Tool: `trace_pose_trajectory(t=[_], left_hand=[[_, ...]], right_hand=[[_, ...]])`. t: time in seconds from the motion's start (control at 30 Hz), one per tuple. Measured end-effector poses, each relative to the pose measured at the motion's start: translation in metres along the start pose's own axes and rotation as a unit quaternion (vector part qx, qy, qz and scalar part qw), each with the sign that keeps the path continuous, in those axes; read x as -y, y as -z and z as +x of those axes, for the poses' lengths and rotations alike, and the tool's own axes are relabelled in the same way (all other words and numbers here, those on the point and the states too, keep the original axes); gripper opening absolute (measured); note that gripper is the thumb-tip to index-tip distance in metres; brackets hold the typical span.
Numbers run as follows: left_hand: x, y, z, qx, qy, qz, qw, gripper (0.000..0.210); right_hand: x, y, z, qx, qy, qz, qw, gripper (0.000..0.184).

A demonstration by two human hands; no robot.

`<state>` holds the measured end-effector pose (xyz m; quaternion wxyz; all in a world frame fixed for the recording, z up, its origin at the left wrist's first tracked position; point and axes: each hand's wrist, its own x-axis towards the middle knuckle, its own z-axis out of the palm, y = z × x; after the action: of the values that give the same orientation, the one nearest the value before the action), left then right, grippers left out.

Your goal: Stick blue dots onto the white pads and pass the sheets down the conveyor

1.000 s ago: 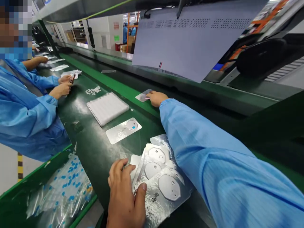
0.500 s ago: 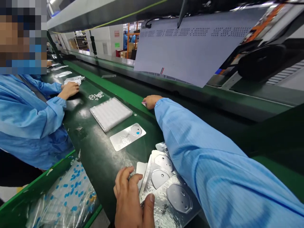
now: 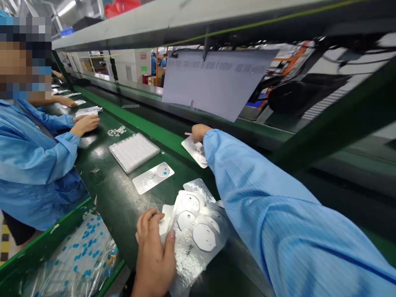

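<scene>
My left hand (image 3: 156, 247) rests against the left edge of a loose pile of shiny silver phone-shaped panels (image 3: 193, 243), its fingers apart and its thumb over the edge. The panels have rounded camera rings with small holes. Farther off, my right hand (image 3: 200, 133) is closed at the green belt, with a thin pink stick (image 3: 188, 133) poking out on its left. Just under that hand is another silver panel (image 3: 194, 153), partly covered by hand and sleeve; whether the fingers also grip it is hidden. One single panel (image 3: 154, 178) with a blue dot lies left of the pile.
A white ribbed tray (image 3: 134, 152) and small white pieces (image 3: 116, 131) lie on the green bench. At lower left, a green-edged bin (image 3: 107, 284) holds clear film with blue dots. A co-worker's hands (image 3: 85, 123) work on the left. A paper sheet (image 3: 207, 84) hangs ahead.
The view has swung to the right. A silver panel now shows under my right hand at the belt, where none was visible before. My left hand stays at the pile.
</scene>
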<state>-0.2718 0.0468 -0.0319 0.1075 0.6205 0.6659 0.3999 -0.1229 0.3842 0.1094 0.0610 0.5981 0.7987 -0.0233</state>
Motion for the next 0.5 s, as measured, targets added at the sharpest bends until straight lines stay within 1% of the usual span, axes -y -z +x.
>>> trace_pose_trajectory(t=[0.07,0.13,0.2,0.23,0.3,0.37,0.43,0.5], left_hand=[[0.002,-0.001,0.005,-0.019,-0.004,-0.008,1.0,0.026],[0.004,-0.002,0.011,-0.034,-0.009,-0.019,0.999,0.027],[0.008,0.0,0.017,-0.048,-0.008,-0.032,0.998,0.029],[0.011,0.001,0.019,-0.052,-0.001,-0.038,0.998,0.03],[0.014,0.004,0.023,-0.056,0.025,-0.044,0.997,0.032],[0.015,0.009,0.025,-0.051,0.063,-0.042,0.996,0.034],[0.01,0.018,0.03,-0.032,0.099,-0.034,0.994,0.034],[-0.004,0.029,0.045,0.004,0.119,-0.008,0.993,0.032]], right_hand=[[0.01,0.016,-0.014,-0.023,0.007,-0.014,1.0,0.02],[0.022,0.033,-0.034,-0.062,0.021,-0.02,0.998,0.024],[0.034,0.05,-0.063,-0.112,0.048,-0.016,0.992,0.03],[0.038,0.058,-0.083,-0.142,0.074,-0.007,0.987,0.032],[0.043,0.076,-0.134,-0.231,0.174,0.052,0.956,0.032],[0.041,0.094,-0.201,-0.269,0.238,0.098,0.928,0.03],[0.028,0.109,-0.277,-0.285,0.263,0.125,0.914,0.026],[0.006,0.117,-0.352,-0.294,0.275,0.144,0.904,0.022]])
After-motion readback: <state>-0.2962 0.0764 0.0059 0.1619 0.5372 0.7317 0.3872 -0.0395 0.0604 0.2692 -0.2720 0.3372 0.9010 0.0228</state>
